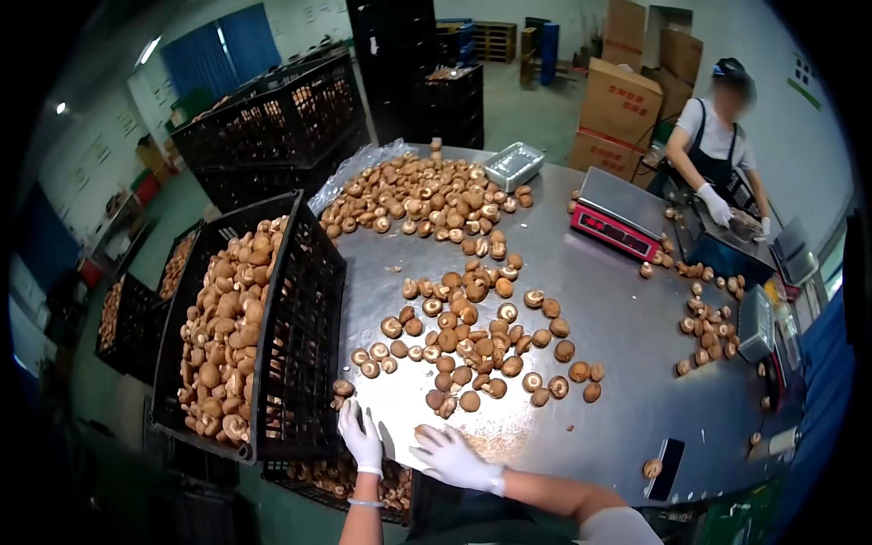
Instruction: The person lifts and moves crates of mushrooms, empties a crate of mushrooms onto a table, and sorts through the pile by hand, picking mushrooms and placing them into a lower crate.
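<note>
The loose mushrooms [465, 338] lie on the shiny desk [627, 354], in front of your hands and well apart from most of your fingers. Some show brown tops and some show pale stems. Two small ones [342, 389] sit just beside the fingertips of your left hand [362, 440], next to the big black crate [304, 354]. Your left hand has a white glove, and its fingers are spread. Your right hand [454, 459] has a white glove too. It is low over the near side of the desk, with its fingers spread. I cannot tell if it touches a brown bit by its fingertips. Brown crumbs [501, 443] lie beside it. The big black crate is tilted and full of mushrooms. Farther back are a big pile [427, 195], a silver tray [514, 166] and a red scale [618, 213]. Another person [718, 150] in white gloves stands across on the right.
</note>
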`<act>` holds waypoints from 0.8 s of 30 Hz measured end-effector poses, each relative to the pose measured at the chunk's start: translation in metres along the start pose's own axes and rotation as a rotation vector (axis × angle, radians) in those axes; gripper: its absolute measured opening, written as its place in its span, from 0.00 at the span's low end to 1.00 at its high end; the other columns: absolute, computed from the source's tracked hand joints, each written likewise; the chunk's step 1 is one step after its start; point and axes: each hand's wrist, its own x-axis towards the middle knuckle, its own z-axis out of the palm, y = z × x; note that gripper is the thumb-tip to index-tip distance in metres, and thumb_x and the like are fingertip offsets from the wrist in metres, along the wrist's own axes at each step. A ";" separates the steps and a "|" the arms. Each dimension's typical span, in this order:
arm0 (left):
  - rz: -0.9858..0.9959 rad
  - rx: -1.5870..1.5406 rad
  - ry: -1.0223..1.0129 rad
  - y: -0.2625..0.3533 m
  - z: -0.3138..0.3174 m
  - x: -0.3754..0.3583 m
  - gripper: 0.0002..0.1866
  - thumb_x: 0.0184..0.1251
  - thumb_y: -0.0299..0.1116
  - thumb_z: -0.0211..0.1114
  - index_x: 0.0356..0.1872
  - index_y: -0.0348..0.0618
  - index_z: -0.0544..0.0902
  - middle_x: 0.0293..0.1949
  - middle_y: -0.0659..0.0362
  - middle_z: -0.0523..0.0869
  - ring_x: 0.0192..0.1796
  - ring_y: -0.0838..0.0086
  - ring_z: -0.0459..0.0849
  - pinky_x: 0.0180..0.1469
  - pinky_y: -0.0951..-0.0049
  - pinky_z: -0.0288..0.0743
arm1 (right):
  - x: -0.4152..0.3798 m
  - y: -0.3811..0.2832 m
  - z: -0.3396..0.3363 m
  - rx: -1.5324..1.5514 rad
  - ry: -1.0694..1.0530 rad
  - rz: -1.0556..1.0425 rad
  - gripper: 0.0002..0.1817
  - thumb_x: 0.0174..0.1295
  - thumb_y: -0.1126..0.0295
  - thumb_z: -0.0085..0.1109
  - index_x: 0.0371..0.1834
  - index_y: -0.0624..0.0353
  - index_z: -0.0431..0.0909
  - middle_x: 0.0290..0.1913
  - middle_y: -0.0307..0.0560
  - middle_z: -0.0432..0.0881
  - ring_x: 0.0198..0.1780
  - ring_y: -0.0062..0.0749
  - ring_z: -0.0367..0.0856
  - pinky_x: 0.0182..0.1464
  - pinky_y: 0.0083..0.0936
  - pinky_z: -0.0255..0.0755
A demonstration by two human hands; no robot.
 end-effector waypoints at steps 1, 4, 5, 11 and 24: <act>-0.011 -0.011 0.003 0.003 0.003 0.006 0.20 0.64 0.28 0.57 0.57 0.35 0.74 0.61 0.43 0.72 0.65 0.51 0.66 0.67 0.57 0.57 | 0.017 0.004 0.005 -0.059 0.005 -0.097 0.31 0.58 0.54 0.57 0.64 0.53 0.66 0.66 0.50 0.64 0.71 0.47 0.56 0.66 0.55 0.55; -0.067 0.003 -0.049 -0.008 0.018 0.030 0.27 0.64 0.31 0.59 0.64 0.36 0.68 0.66 0.41 0.66 0.69 0.47 0.60 0.71 0.56 0.52 | 0.058 0.039 0.028 -0.121 0.003 -0.176 0.28 0.60 0.53 0.55 0.63 0.51 0.70 0.66 0.50 0.66 0.71 0.50 0.55 0.67 0.58 0.52; -0.066 0.105 -0.064 -0.007 0.021 0.038 0.28 0.63 0.33 0.60 0.65 0.37 0.67 0.67 0.41 0.64 0.70 0.45 0.58 0.71 0.54 0.50 | 0.068 0.051 0.025 -0.148 0.005 -0.167 0.27 0.60 0.53 0.54 0.61 0.51 0.71 0.65 0.50 0.67 0.71 0.50 0.55 0.67 0.58 0.51; 0.039 0.083 -0.065 0.006 0.072 0.094 0.28 0.61 0.37 0.63 0.62 0.40 0.71 0.67 0.44 0.65 0.71 0.43 0.54 0.72 0.54 0.49 | 0.085 0.132 0.013 -0.331 0.113 0.042 0.12 0.55 0.62 0.57 0.38 0.55 0.79 0.37 0.44 0.77 0.61 0.45 0.66 0.64 0.67 0.51; 0.145 -0.434 -0.240 0.140 0.190 0.063 0.13 0.57 0.30 0.63 0.44 0.40 0.82 0.44 0.50 0.82 0.51 0.54 0.77 0.55 0.60 0.70 | 0.042 0.257 -0.054 -0.341 0.263 0.522 0.20 0.46 0.60 0.66 0.44 0.52 0.76 0.46 0.47 0.76 0.59 0.45 0.68 0.64 0.57 0.54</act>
